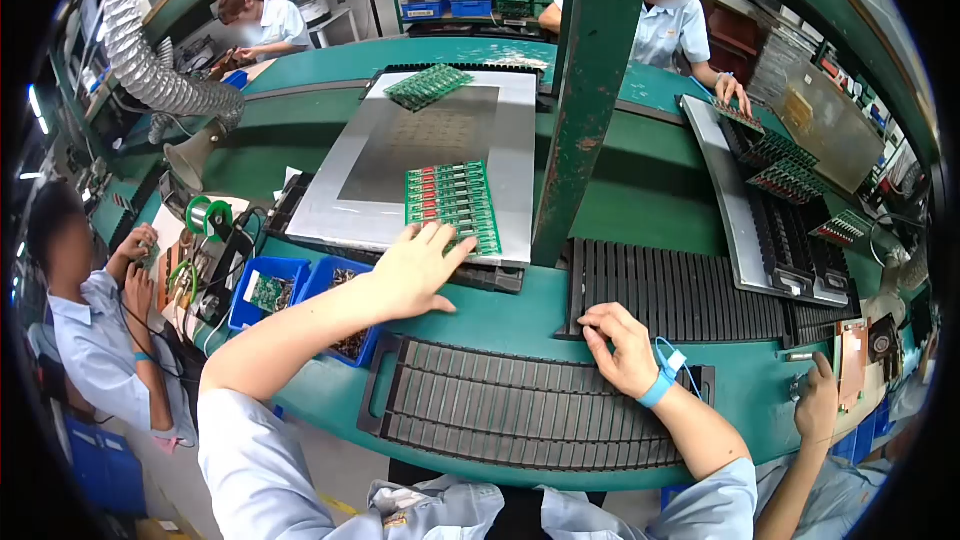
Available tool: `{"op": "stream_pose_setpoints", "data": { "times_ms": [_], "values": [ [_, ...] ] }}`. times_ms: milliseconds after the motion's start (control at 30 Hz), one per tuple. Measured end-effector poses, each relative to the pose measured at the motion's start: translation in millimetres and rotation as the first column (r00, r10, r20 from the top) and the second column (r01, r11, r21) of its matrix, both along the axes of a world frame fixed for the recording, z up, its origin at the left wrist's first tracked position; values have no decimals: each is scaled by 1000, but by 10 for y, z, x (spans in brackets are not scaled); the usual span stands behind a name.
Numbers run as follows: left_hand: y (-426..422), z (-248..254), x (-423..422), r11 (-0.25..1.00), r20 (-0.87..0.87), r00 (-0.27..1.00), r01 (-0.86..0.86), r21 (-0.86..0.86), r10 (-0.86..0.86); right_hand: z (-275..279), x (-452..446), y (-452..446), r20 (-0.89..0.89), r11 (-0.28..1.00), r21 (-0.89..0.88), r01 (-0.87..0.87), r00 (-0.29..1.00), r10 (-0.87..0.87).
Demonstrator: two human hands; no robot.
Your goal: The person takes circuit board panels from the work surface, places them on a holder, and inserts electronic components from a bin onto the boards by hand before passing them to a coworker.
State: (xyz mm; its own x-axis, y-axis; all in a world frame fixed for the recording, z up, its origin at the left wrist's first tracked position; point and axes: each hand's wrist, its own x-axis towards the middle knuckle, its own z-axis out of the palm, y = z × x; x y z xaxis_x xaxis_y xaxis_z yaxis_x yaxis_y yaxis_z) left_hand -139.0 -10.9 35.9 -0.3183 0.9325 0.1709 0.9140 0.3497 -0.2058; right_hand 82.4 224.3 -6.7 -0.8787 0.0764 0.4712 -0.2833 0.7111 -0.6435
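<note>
My left hand (420, 265) reaches over the near edge of a silver metal plate (330, 195), its fingers spread on the lower edge of a green circuit board panel (450, 202) with red and white parts. A second green panel (428, 87) lies at the plate's far end. My right hand (622, 348), with a blue wrist strap (657, 389), is over the right part of a black slotted rack (520, 405). Its fingers are curled with the thumb near them; whether anything small is between them is hidden.
Blue bins (268, 293) of small parts stand left of the rack. A green post (590, 100) rises beyond my hands. Another black rack (680, 290) lies right. Co-workers sit left, right and across; one person's hand (735, 95) touches boards on a second plate.
</note>
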Motion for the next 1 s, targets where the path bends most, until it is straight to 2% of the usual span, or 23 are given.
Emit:
{"op": "stream_pose_setpoints", "data": {
  "times_ms": [67, 167, 233, 267, 333, 367, 400, 433, 500, 567, 600, 667, 733, 900, 1000],
  "values": [
    [-51, -45, 178, 999, -142, 988, 52, -15, -54, 3, 10, 5, 12, 1000, -11, 2, 1000, -2],
    [-115, 223, 229, 998, -55, 998, 36, 60, -33, 22, 18, 10, -2, 1000, 9, 13, 1000, -13],
    [-207, 640, 120, 903, -152, 987, 107, 416, -47, 22, 24, -4, -24, 999, 31, 18, 1000, -18],
    [-288, 854, 90, 855, 43, 999, -33, 518, 12, 7, 25, 0, -18, 1000, 22, 21, 1000, -20],
    [-458, 1222, 147, 709, 400, 913, -331, 622, 75, 17, 26, 10, -13, 1000, 12, 10, 1000, -9],
    [-544, 1265, 135, 650, 579, 812, -401, 645, -75, 55, 32, 6, -6, 1000, 15, 16, 1000, -16],
    [-619, 1282, 140, 595, 709, 664, -478, 647, -238, 92, 38, 1, 2, 1000, 18, 23, 1000, -23],
    [-658, 1266, 176, 591, 712, 663, -486, 644, -231, 122, 38, -2, 6, 1000, 17, 13, 1000, -14],
    [-657, 1176, 264, 605, 820, 454, -560, 567, -348, 177, 58, 4, 90, 957, -290, -2, 996, 29],
    [-593, 1080, 357, 633, 866, 210, -607, 480, -455, 243, 110, 8, 163, 824, -566, 29, 984, 78],
    [-556, 1042, 414, 646, 871, 175, -608, 462, -458, 305, 156, -19, 173, 823, -566, 38, 982, 73],
    [-479, 961, 523, 665, 877, 127, -604, 439, -464, 506, 271, -129, 140, 680, -732, -33, 970, 198],
    [-402, 874, 595, 717, 895, -4, -601, 354, -446, 637, 358, -209, 74, 501, -860, -91, 951, 301],
    [-275, 557, 731, 749, 899, -113, -602, 277, -423, 654, 538, -251, 86, 487, -869, -87, 942, 323],
    [-246, 472, 801, 773, 905, -131, -578, 262, -404, 653, 622, -252, 146, 492, -870, -19, 945, 294]
  ]
}}
